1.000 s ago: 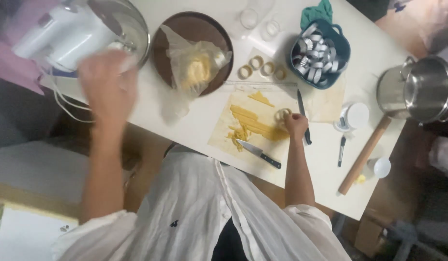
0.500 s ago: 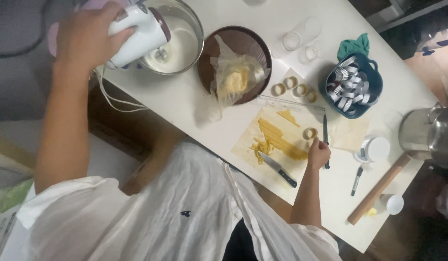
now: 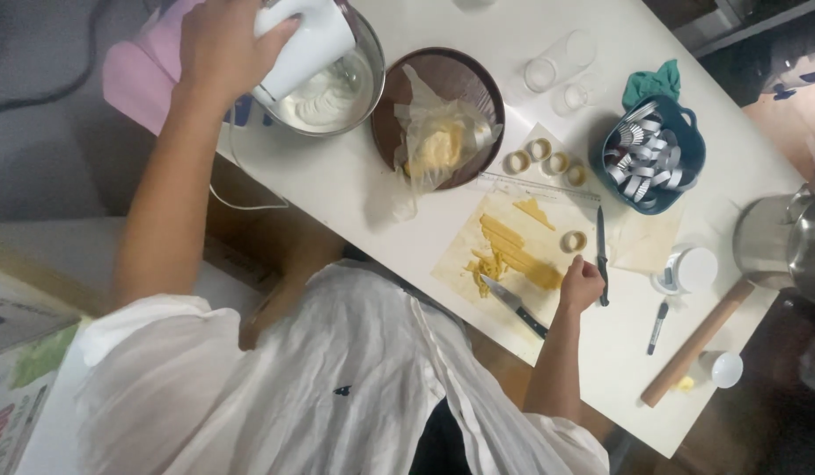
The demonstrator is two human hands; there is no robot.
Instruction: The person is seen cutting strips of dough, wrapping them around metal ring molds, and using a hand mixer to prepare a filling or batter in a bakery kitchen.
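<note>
left hand (image 3: 221, 46) wraps a white hand mixer (image 3: 304, 44), fingers (image 3: 280, 31) curled tight round its body, holding it tilted over a steel bowl (image 3: 365, 53) of white cream (image 3: 324, 97). beaters dip into the cream just below the fingers, partly hidden. mixer cord (image 3: 240, 180) loops off the surface edge under the wrist. a pink thing (image 3: 143, 70) sits behind the hand, can't tell what it is.

right hand (image 3: 581, 283) rests on the white surface (image 3: 337, 189) at the edge of a sheet of paper (image 3: 460, 259) carrying yellow dough strips (image 3: 509, 251). its fingers are curled in toward the palm, roughly together; can't tell if they pinch anything. a small dough ring (image 3: 573, 241) lies just above those fingers, apart from them. a dark-handled knife (image 3: 515, 305) lies just left of the hand, blade toward the dough scraps. a second thin dark knife (image 3: 601, 259) lies just right of the fingers, close to touching.

further up from the right hand: a clear ruler (image 3: 535, 186), four more dough rings (image 3: 538, 157), a brown plate (image 3: 399, 88) with a plastic bag of yellow dough (image 3: 438, 145). beyond: two clear glasses (image 3: 557, 70), a teal basket (image 3: 685, 171) of metal tart moulds (image 3: 641, 158), teal cloth (image 3: 651, 84). right of the hand: round white lid (image 3: 693, 268), marker pen (image 3: 657, 327), wooden rolling pin (image 3: 696, 345), small white cup (image 3: 726, 369), steel pot (image 3: 790, 246). person wears a white shirt (image 3: 319, 387).
</note>
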